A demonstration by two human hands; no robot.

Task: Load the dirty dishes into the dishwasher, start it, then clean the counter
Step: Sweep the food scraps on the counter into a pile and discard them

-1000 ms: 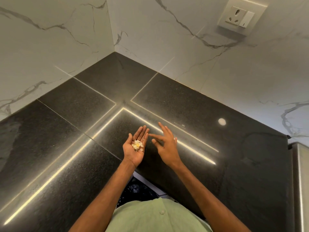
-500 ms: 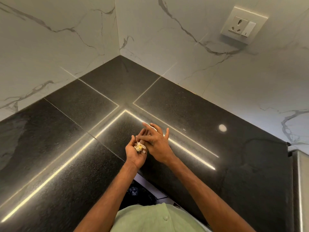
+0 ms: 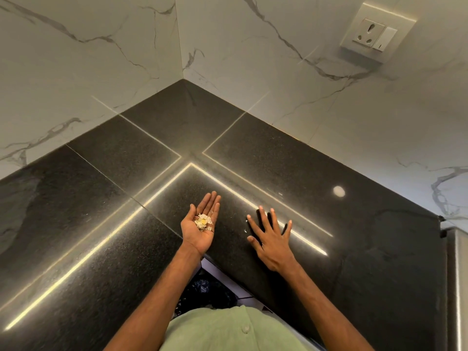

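My left hand [image 3: 200,228] is held palm up over the black granite counter [image 3: 106,224], fingers straight, with a small heap of white and yellow food scraps [image 3: 203,222] lying in the palm. My right hand [image 3: 272,238] lies flat, palm down, fingers spread, on the counter to the right of it. A few tiny white crumbs [image 3: 246,226] sit on the counter just left of the right hand's fingers.
The counter forms an inner corner against white marble walls [image 3: 101,59]. A wall socket with a switch [image 3: 374,34] is at the upper right. A steel edge [image 3: 455,287] borders the counter's right end. The counter's front edge runs just below my wrists.
My right hand left the left palm, where its fingers touched the scraps half a second ago, and moved right and down onto the counter. The left hand stays palm up with the scraps.
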